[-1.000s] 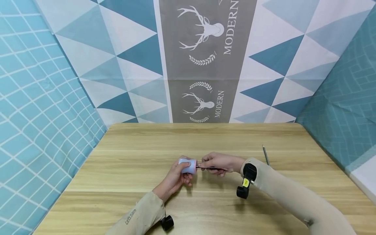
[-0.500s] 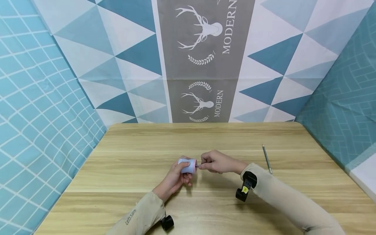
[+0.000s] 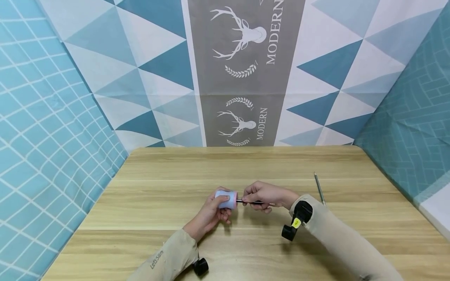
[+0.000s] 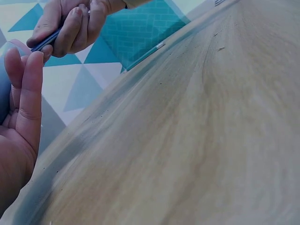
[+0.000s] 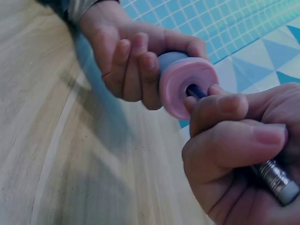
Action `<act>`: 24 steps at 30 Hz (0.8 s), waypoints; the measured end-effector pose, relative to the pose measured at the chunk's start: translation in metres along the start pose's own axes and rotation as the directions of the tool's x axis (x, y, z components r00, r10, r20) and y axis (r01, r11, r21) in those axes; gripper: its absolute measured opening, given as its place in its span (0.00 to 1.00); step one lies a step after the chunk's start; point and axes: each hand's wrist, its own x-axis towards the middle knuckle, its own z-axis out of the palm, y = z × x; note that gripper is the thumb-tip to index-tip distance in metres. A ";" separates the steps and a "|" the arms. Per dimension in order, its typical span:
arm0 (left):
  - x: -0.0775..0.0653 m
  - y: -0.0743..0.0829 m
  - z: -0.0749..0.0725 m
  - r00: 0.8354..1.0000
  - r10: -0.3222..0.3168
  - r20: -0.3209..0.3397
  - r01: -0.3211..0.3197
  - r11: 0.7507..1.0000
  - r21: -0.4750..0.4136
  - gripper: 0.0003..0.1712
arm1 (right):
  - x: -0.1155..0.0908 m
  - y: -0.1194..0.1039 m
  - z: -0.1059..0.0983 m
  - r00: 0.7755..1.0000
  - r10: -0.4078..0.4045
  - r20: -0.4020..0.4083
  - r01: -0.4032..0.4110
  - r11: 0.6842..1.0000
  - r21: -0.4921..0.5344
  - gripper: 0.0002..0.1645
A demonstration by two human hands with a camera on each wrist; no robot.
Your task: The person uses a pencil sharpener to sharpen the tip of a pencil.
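Observation:
A small pale-blue pencil sharpener (image 3: 230,199) with a pink end lies in my left hand (image 3: 210,211), gripped between thumb and fingers. In the right wrist view, a hole opens in its pink end face (image 5: 172,96), and the tip end of a dark pencil (image 5: 197,91) sits inside it. My right hand (image 3: 266,195) pinches this pencil close to the sharpener. Behind those fingers the metal ferrule and pale eraser (image 5: 276,180) stick out across the palm. The left wrist view shows both hands at the upper left, with the sharpener mostly cut off.
A second pencil (image 3: 319,188) lies on the wooden table (image 3: 158,195), right of and beyond my right hand. Patterned cloths (image 3: 168,78) hang behind and at both sides of the table.
My right hand turned knuckles-up half a second ago and has rolled back, showing the pencil's shaft again. The sharpener has shifted very slightly right; my left hand keeps its hold.

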 end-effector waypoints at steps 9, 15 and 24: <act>0.000 -0.003 0.000 1.000 0.003 0.025 -0.004 0.999 0.037 0.08 | -0.005 -0.001 0.005 0.998 -0.055 -0.006 0.053 0.980 -0.191 0.18; 0.001 -0.004 -0.001 1.000 0.001 0.023 -0.002 0.999 0.049 0.07 | -0.007 -0.005 0.010 0.999 -0.042 -0.019 0.035 0.955 -0.296 0.19; -0.001 -0.002 -0.002 0.999 0.032 0.009 -0.032 0.999 0.002 0.08 | -0.016 0.000 0.002 0.999 -0.048 -0.025 0.039 0.962 -0.269 0.20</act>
